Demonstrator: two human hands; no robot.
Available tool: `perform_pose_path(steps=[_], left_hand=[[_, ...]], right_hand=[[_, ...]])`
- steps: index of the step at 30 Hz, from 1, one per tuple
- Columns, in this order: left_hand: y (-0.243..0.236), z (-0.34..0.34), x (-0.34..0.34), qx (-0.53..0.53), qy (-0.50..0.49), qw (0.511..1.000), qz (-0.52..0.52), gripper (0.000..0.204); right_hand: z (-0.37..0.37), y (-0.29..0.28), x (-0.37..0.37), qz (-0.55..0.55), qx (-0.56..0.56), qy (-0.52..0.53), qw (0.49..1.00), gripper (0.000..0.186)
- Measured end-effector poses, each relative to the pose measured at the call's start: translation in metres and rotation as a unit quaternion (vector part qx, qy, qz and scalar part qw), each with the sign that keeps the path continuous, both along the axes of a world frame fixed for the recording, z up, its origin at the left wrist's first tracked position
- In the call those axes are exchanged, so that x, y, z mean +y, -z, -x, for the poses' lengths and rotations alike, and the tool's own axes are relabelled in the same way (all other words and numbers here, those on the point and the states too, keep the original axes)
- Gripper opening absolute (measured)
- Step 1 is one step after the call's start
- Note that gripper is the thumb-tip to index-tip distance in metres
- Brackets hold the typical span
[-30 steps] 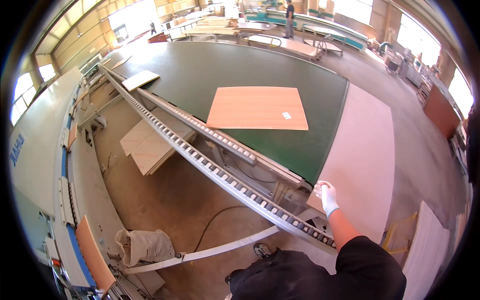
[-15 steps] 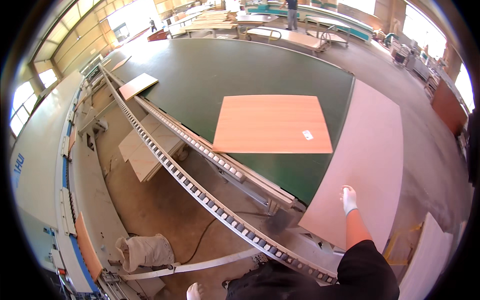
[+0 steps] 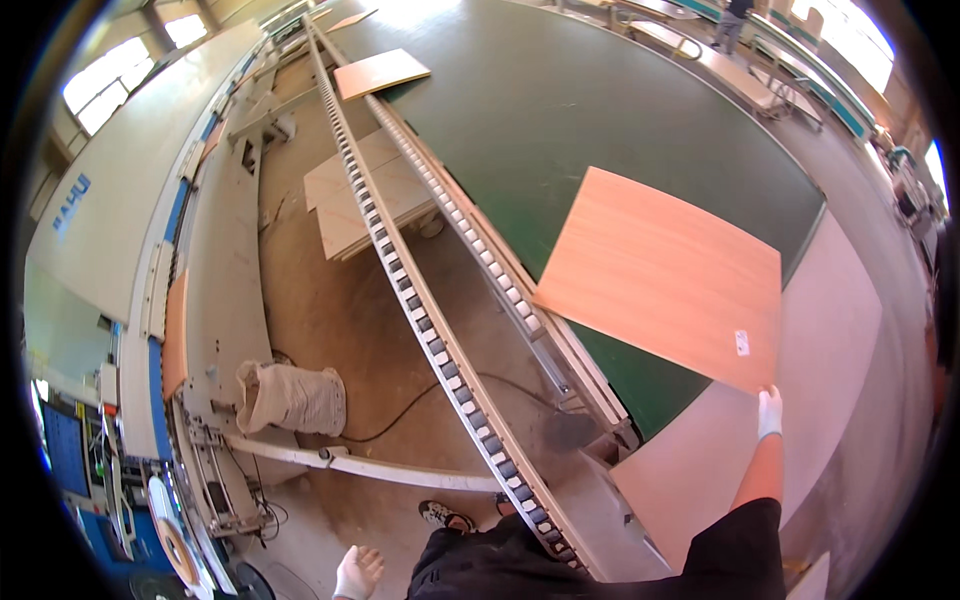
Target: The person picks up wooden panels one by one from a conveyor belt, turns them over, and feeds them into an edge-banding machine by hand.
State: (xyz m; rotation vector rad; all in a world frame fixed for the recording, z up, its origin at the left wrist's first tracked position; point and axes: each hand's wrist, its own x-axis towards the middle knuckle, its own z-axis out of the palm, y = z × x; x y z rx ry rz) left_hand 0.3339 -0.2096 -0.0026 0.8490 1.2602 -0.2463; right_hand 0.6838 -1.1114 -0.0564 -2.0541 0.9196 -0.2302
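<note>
My right hand (image 3: 768, 411), in a white glove, grips the near right corner of a wood-grain panel (image 3: 660, 278). The panel is flat, pinkish orange, with a small white label (image 3: 742, 343) by that corner. It lies on a green conveyor belt (image 3: 640, 395), its gripped corner reaching over the pale board beside the belt. Low in the view, my left hand (image 3: 360, 572), also in a white glove, holds nothing; its fingers are loosely bent and apart, away from any object.
A roller rail (image 3: 425, 328) runs diagonally between me and the belt. At left stands a long machine (image 3: 130, 190) with another panel (image 3: 176, 335) in its edge. A cloth sack (image 3: 293, 398) stands on the floor; a smaller panel (image 3: 382, 73) lies farther up the belt.
The view has turned left. My right hand has gone from free above the pale board to gripping the panel's corner. More of my left hand shows.
</note>
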Motion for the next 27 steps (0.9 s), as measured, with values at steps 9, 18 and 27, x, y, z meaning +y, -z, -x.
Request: perform_pose_path(steps=[9, 18, 27], left_hand=[[-0.010, 0.005, -0.031, 0.073, 0.028, 0.996, -0.040, 0.061], [-0.140, -0.238, -0.152, -0.227, 0.339, 0.902, -0.143, 0.036], [-0.110, -0.273, -0.348, -0.286, 0.476, 0.826, 0.095, 0.054]], right_hand=[[0.116, 0.033, -0.018, -0.227, -0.056, 0.194, 0.953, 0.026], [0.144, -0.038, 0.160, -0.473, -0.147, 0.191, 0.847, 0.043], [0.188, -0.132, 0.349, -0.643, -0.081, -0.131, 0.750, 0.045]])
